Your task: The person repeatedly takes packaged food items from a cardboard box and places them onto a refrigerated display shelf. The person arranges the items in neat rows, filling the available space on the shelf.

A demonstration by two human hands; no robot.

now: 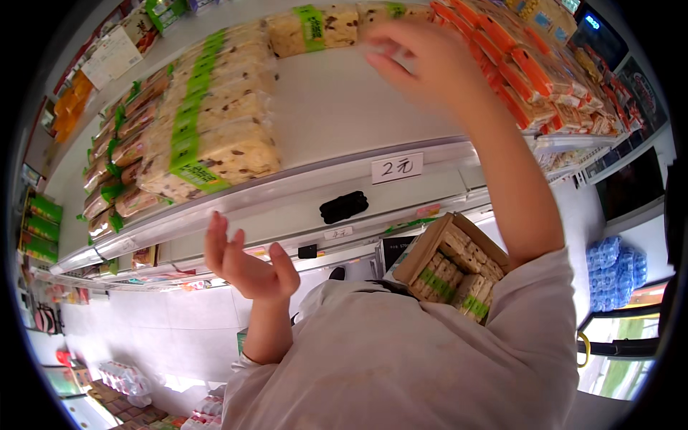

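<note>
My right hand (408,59) is slightly blurred over the back of the white shelf (344,102), its fingertips near a clear-wrapped snack pack with a green band (395,12); whether they touch cannot be told. Below the shelf's front edge, my left hand (252,263) is raised palm up, fingers apart, with nothing in it. A row of clear-wrapped puffed snack packs with green bands (231,118) stands on the shelf's left part. One more such pack (344,27) lies at the back. An open cardboard box (424,252) beside my body holds several similar packs.
Orange-and-clear snack packets (516,59) are piled at the shelf's right end. Brown packets with green ties (118,161) line its left side. A handwritten price card (397,167) is on the front edge. Lower shelves jut out beneath. Blue bottle packs (615,274) stand at the right.
</note>
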